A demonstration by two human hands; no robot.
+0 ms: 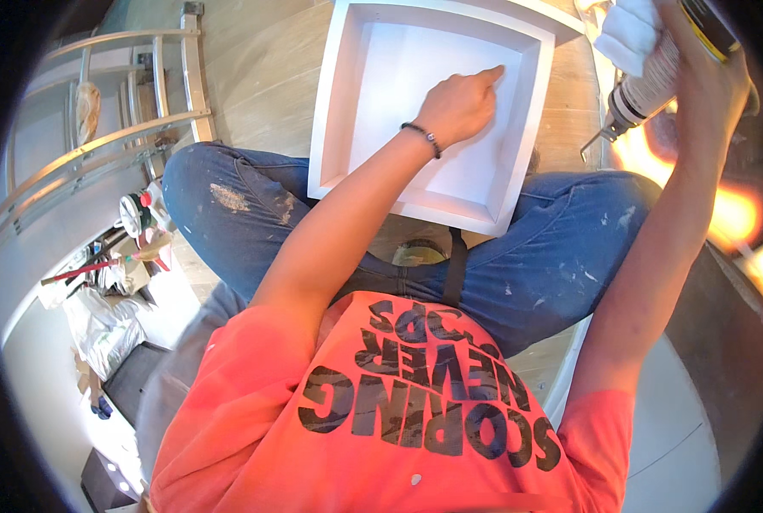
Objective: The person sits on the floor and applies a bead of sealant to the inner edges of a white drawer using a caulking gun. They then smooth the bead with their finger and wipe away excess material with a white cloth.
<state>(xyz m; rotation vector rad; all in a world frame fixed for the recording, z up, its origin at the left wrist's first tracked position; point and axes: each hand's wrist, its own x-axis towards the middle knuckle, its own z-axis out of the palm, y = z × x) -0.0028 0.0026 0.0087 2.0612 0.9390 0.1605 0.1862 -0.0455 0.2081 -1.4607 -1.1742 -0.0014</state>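
A white open box like a drawer (332, 111) rests across my crossed legs, its inside facing up. Over it reaches my left hand (460, 107), index finger stretched out and the other fingers curled, holding nothing. That fingertip is at the inner edge of the box's right wall. At the upper right, my right hand (716, 75) is closed around what looks like a caulking gun (648, 92). A thin bent metal rod sticks out of its lower end, toward the box. Beside it is a crumpled white cloth (627, 38); I cannot tell whether my hand holds it.
A metal ladder (195, 81) lies at the upper left on the wood-look floor (257, 68). Below it are scattered tools, a plastic bag (103, 329) and a red-handled tool (80, 272). A bright glowing light (732, 214) stands close to my right forearm.
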